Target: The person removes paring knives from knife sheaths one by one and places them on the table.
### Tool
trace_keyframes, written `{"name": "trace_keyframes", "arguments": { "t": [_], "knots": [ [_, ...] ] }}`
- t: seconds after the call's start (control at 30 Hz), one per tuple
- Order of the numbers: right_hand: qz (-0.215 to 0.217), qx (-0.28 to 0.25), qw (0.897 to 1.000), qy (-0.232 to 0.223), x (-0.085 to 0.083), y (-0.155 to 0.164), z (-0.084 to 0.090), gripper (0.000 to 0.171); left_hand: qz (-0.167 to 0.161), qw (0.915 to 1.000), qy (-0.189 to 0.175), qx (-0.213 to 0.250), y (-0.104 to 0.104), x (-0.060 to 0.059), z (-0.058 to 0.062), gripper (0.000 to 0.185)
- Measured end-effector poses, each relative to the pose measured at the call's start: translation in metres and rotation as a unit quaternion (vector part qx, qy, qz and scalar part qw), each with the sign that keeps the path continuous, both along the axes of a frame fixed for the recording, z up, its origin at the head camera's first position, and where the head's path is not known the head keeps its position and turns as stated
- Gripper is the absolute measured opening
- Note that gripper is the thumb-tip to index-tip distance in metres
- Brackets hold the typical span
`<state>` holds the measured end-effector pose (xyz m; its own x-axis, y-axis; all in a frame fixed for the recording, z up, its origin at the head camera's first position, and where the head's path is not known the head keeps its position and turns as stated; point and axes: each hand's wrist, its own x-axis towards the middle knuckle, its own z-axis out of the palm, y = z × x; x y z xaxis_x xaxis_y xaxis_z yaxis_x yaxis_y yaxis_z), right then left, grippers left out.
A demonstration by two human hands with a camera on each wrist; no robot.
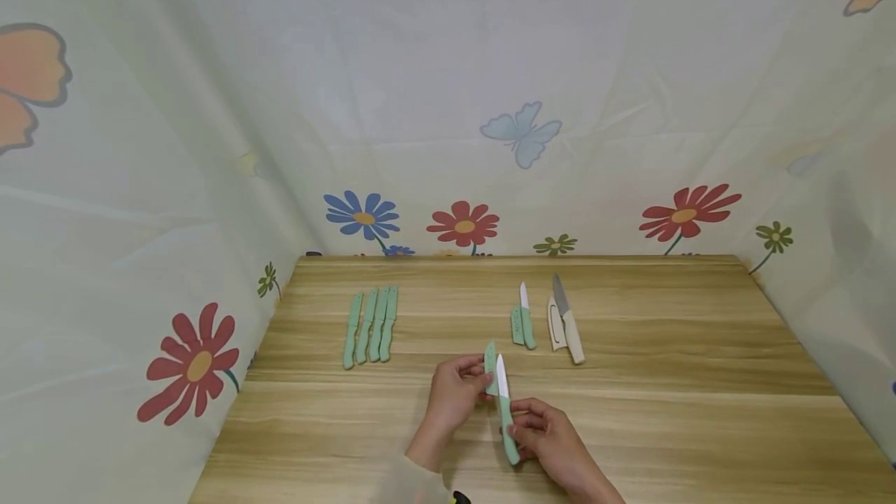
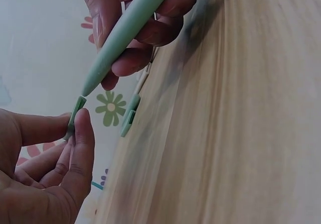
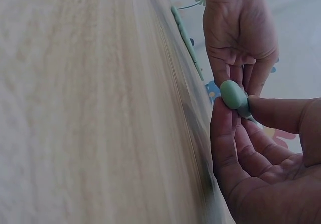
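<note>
Both hands are at work over the near middle of the wooden table. The right hand has fingers and thumb curled round the green handle of a small white-bladed knife, blade pointing away from the person. The left hand pinches a matching green sheath between thumb and fingertips, held just beside the blade. The sheath appears to be off the blade rather than seated on it (the wrist views show a gap between sheath mouth and the knife, though blur makes this uncertain).

To the far left lie four green sheathed knives in a neat row, touching or nearly so. Past the hands, a second green knife lies bare with its loose sheath alongside; to its right a grey-bladed knife with a pale handle lies beside its white sheath.

Assessment: four pieces look finished, one is in hand, two pairs lie separated and untouched
</note>
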<state>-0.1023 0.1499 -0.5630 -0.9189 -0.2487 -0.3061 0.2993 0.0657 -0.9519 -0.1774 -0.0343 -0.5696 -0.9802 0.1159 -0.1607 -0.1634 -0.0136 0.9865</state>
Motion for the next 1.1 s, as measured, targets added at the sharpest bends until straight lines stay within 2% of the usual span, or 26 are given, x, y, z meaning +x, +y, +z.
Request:
{"name": "trace_keyframes", "arguments": {
  "t": [0.33,0.57,0.83,1.1],
  "knots": [
    [-0.006,-0.001,1.0,0.002,-0.001,0.002,0.004,0.047,-0.005,1.0,0.003,0.004,0.001,0.005,0.003,0.035],
    [-0.015,0.004,1.0,0.0,-0.003,0.001,0.003,0.048,-0.008,0.9999,-0.001,-0.014,0.001,0.01,0.003,0.037],
    [-0.027,0.008,1.0,0.003,-0.005,0.0,0.0,0.048,-0.024,0.9996,-0.008,-0.013,0.001,0.016,0.0,0.04],
    [-0.059,0.029,0.998,0.001,-0.007,-0.003,-0.001,0.045,-0.021,0.9997,-0.003,-0.01,0.005,0.024,-0.005,0.038]
  ]
}}
